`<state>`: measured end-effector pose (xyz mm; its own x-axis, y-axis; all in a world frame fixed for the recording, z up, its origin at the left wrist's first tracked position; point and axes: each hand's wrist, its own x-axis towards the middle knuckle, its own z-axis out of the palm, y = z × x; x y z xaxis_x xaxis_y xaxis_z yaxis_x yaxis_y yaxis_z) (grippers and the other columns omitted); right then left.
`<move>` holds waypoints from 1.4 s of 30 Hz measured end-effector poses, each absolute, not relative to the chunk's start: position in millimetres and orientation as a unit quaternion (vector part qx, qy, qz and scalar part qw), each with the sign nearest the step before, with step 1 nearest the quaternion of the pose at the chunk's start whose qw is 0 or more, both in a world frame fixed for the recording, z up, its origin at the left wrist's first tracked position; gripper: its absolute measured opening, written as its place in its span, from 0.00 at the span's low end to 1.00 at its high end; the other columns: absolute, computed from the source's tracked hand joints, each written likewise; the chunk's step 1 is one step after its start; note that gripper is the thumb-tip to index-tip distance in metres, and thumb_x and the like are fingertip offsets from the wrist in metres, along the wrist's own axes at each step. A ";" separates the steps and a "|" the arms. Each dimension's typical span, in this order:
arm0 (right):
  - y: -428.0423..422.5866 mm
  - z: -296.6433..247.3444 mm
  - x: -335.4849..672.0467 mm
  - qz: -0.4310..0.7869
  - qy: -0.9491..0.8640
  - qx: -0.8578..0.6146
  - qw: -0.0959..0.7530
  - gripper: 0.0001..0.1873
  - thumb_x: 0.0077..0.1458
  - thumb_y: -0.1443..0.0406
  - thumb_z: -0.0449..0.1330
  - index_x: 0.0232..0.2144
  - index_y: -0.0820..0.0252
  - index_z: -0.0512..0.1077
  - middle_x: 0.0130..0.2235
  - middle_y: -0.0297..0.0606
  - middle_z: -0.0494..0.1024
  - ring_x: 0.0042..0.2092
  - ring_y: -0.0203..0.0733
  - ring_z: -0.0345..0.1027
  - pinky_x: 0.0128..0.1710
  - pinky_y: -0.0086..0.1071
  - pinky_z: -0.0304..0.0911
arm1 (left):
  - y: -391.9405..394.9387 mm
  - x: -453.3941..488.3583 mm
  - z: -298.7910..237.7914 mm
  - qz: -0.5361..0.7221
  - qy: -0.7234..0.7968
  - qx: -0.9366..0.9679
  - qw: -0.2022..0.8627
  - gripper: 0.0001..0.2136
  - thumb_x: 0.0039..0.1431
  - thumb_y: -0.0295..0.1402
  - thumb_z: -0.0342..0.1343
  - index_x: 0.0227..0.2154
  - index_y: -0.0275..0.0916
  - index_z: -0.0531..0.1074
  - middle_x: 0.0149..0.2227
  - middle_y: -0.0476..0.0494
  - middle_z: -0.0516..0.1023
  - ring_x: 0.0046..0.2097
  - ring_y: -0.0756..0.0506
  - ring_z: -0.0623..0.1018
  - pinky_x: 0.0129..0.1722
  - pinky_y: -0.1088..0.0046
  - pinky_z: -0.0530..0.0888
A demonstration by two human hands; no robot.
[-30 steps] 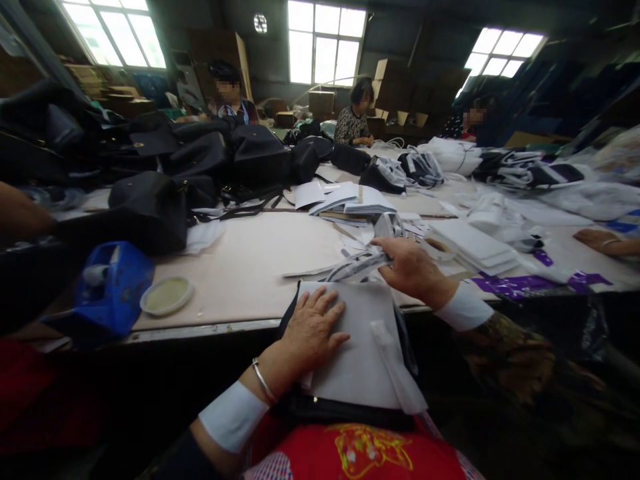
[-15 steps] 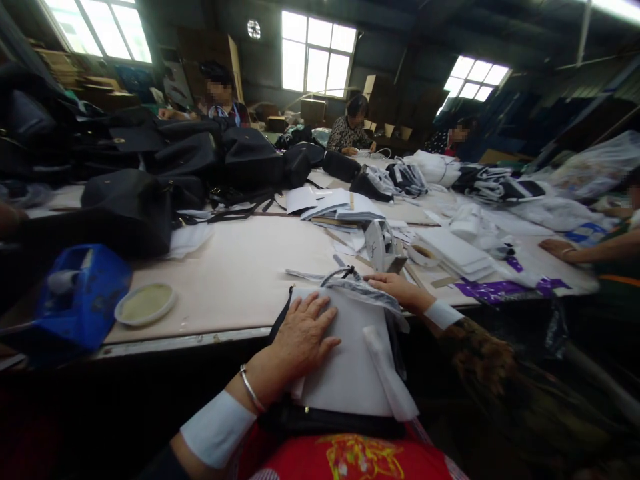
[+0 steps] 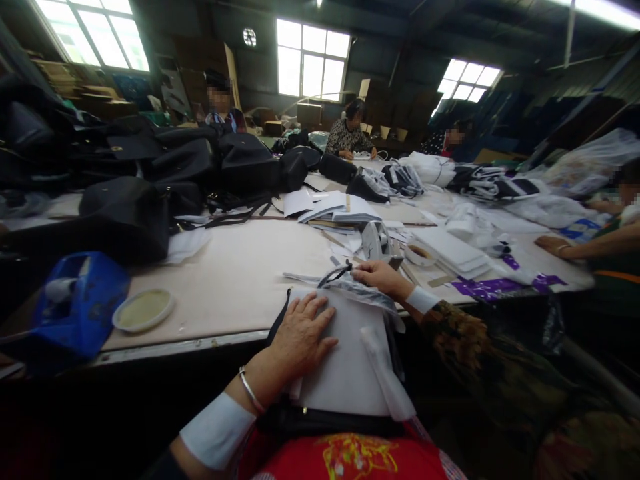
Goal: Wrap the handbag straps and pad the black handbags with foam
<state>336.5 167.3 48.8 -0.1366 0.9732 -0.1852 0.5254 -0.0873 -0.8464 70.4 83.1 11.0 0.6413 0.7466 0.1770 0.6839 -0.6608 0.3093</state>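
From the head camera, we look over a crowded worktable (image 3: 235,267): black bags (image 3: 245,160) heap at left behind a blue container (image 3: 75,307) and a dish (image 3: 144,309) of pale matter, while a tape dispenser (image 3: 375,241) and a stack of white sheets (image 3: 453,250) stand beyond our right hand (image 3: 380,277). A white panel (image 3: 345,373) lies over a black piece (image 3: 330,423) between the red apron (image 3: 300,460) and the table edge, a plastic-wrapped strap (image 3: 360,287) crossing its far end. Our left hand (image 3: 303,330), open and flat, hides part of the panel, which covers most of the black piece. Our right fingers curl at the strap; whether they grip it, we cannot tell. Since a second ago, the right hand has drawn nearer the panel, leaving the tape dispenser in clear view.
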 end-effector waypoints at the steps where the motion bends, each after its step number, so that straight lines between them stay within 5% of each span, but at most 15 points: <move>1: 161.2 51.7 339.5 0.418 -0.624 -0.605 0.265 0.25 0.51 0.46 0.62 0.31 0.65 0.77 0.25 0.32 0.73 0.28 0.35 0.63 0.29 0.30 0.58 | 83.1 69.6 11.1 0.145 0.396 0.900 0.107 0.28 0.61 0.47 0.56 0.62 0.42 0.66 0.66 0.35 0.64 0.68 0.31 0.59 0.66 0.45 0.57; 7: 110.2 71.9 363.3 0.282 -0.717 -0.615 0.167 0.33 0.49 0.50 0.66 0.53 0.63 0.74 0.45 0.45 0.79 0.40 0.46 0.70 0.40 0.36 0.65 | 84.1 68.8 12.7 0.148 0.390 0.903 0.103 0.28 0.62 0.47 0.56 0.62 0.42 0.66 0.66 0.35 0.64 0.68 0.31 0.58 0.66 0.47 0.57; 12: 90.3 85.9 368.1 0.220 -0.760 -0.608 0.071 0.29 0.51 0.56 0.64 0.53 0.64 0.74 0.32 0.38 0.77 0.32 0.42 0.69 0.32 0.33 0.62 | 84.4 71.9 15.3 0.145 0.390 0.903 0.108 0.28 0.61 0.46 0.57 0.62 0.42 0.66 0.66 0.35 0.64 0.68 0.31 0.59 0.66 0.47 0.57; 15: 96.1 109.9 361.2 0.253 -0.745 -0.603 0.136 0.27 0.52 0.56 0.65 0.51 0.64 0.75 0.25 0.32 0.72 0.27 0.38 0.66 0.27 0.31 0.59 | 87.1 70.2 23.1 0.146 0.374 0.909 0.114 0.27 0.61 0.45 0.58 0.61 0.42 0.67 0.65 0.34 0.65 0.67 0.31 0.61 0.65 0.46 0.58; 20: 117.5 164.3 327.2 0.539 -0.600 -0.481 0.345 0.37 0.49 0.59 0.69 0.59 0.63 0.64 0.26 0.30 0.75 0.25 0.37 0.70 0.27 0.31 0.66 | 95.5 65.8 56.5 0.238 0.329 0.897 0.173 0.21 0.61 0.41 0.59 0.54 0.37 0.73 0.58 0.30 0.72 0.60 0.32 0.71 0.60 0.48 0.66; 26: 137.9 173.4 258.9 0.612 -0.474 -0.426 0.468 0.23 0.44 0.72 0.70 0.44 0.62 0.71 0.31 0.37 0.79 0.30 0.40 0.74 0.27 0.31 0.71 | 89.8 98.4 100.8 0.402 0.243 0.706 0.530 0.22 0.62 0.43 0.58 0.55 0.38 0.71 0.53 0.35 0.78 0.53 0.40 0.78 0.53 0.61 0.74; 30: 141.3 158.3 241.2 0.583 -0.475 -0.421 0.507 0.19 0.47 0.70 0.71 0.42 0.61 0.72 0.35 0.37 0.80 0.33 0.38 0.74 0.32 0.31 0.72 | 91.6 120.3 104.1 0.433 0.317 0.529 0.658 0.18 0.57 0.45 0.63 0.41 0.35 0.77 0.40 0.39 0.82 0.40 0.45 0.80 0.41 0.69 0.76; 33: 132.7 151.5 260.3 0.587 -0.541 -0.398 0.452 0.22 0.52 0.57 0.69 0.47 0.59 0.73 0.38 0.39 0.80 0.35 0.39 0.75 0.35 0.31 0.72 | 102.7 116.4 104.4 0.438 0.317 0.426 0.725 0.17 0.53 0.44 0.67 0.38 0.35 0.76 0.33 0.43 0.81 0.33 0.48 0.79 0.34 0.73 0.75; 36: 117.2 151.3 291.4 0.581 -0.659 -0.391 0.273 0.24 0.56 0.48 0.63 0.45 0.61 0.75 0.38 0.44 0.81 0.36 0.44 0.76 0.36 0.36 0.72 | 117.7 105.3 109.4 0.476 0.284 0.355 0.753 0.15 0.50 0.40 0.69 0.36 0.36 0.75 0.29 0.47 0.78 0.28 0.51 0.78 0.31 0.75 0.75; 39: 104.5 158.9 315.9 0.373 -0.807 -0.447 0.099 0.15 0.59 0.55 0.60 0.36 0.62 0.77 0.32 0.41 0.82 0.30 0.42 0.76 0.30 0.32 0.71 | 131.0 98.3 114.7 0.499 0.285 0.326 0.751 0.14 0.51 0.37 0.70 0.35 0.36 0.73 0.28 0.48 0.77 0.27 0.52 0.77 0.30 0.76 0.76; 42: 101.8 174.5 330.7 0.157 -0.830 -0.525 0.106 0.12 0.60 0.66 0.55 0.31 0.61 0.78 0.25 0.38 0.78 0.26 0.41 0.72 0.27 0.32 0.66 | 139.9 95.2 116.9 0.446 0.322 0.387 0.740 0.15 0.54 0.42 0.67 0.35 0.35 0.74 0.32 0.42 0.80 0.33 0.47 0.81 0.35 0.71 0.78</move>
